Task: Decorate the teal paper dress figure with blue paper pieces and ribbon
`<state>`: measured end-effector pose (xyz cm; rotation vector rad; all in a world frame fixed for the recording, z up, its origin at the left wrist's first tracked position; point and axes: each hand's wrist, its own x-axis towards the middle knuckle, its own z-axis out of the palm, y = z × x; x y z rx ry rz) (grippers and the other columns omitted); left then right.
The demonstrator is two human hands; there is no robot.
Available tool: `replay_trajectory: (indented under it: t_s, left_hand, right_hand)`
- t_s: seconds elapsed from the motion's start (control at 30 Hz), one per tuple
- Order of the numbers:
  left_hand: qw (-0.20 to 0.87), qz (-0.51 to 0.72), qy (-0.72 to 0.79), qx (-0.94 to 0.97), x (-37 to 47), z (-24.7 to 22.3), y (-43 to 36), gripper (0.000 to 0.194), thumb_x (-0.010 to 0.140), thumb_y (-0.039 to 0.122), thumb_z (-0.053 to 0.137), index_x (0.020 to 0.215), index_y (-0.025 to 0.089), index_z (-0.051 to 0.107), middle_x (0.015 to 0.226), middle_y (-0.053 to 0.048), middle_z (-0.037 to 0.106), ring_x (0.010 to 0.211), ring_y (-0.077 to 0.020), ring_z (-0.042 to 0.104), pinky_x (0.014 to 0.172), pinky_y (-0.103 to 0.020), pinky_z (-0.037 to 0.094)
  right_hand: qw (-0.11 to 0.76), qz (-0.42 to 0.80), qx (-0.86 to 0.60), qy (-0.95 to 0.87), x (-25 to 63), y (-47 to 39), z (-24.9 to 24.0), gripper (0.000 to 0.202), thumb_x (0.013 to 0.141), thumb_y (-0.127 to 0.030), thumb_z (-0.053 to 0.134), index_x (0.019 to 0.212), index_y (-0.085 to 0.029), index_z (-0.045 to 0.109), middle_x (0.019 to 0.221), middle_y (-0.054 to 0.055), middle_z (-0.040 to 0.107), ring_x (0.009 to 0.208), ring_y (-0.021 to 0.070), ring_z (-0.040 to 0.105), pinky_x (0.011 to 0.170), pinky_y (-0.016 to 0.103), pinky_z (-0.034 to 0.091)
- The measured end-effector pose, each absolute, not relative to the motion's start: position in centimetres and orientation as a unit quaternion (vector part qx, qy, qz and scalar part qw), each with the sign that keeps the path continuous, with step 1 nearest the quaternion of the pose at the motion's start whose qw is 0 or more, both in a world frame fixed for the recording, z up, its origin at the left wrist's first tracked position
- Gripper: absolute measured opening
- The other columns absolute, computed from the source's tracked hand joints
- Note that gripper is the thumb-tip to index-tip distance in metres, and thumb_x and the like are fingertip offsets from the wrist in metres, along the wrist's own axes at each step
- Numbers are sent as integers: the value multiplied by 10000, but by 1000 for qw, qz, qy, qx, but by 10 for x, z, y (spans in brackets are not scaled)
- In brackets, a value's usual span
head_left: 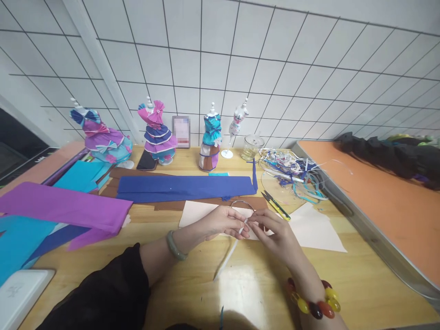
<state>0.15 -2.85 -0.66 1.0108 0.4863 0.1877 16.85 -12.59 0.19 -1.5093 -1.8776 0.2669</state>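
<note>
My left hand [225,223] and my right hand [275,231] meet over the table, fingertips pinched close together on a narrow white strip [228,257]. One end of the strip hangs down toward the tabletop from my left fingers. Between the fingertips a small bit of it shows; whether it is folded or knotted there I cannot make out. Beneath the hands lies a pale pinkish-white sheet [192,212]. Just behind them a thin ring-like loop [242,201] shows, partly hidden by my fingers. Yellow-handled thread snips [277,206] lie to the right of my right hand.
Behind is a folded blue cloth-like strip [185,187] on brown sheets. Several small mannequins, such as the teal-topped one [212,130], stand by the wall near a glass cup [252,146]. Scraps [288,167] pile at right; purple sheets [68,206] lie left, a white box [25,293] nearer.
</note>
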Motion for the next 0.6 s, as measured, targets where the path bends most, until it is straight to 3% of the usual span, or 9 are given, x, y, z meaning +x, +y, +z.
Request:
replay_trajectory:
  t_s: [0.3,0.6]
  left_hand:
    - [837,96,232,486,2,-12,-31,307,630,316,724,840,104,650,797,-108,666,756,-189,637,737,-336,479]
    - [838,95,237,483,3,-8,-29,375,622,280,725,912,106,564,747,-85,645,672,-170,636,668,-323,488]
  right_hand:
    - [218,-49,-571,-790,163,-128,1,188,876,-181,437,924,-161,618,874,101,631,738,167,615,631,275,468]
    - [375,170,-615,-672,170,-122,-4,150,859,-234,464,823,-189,602,828,66,612,629,135,558,510,239,428]
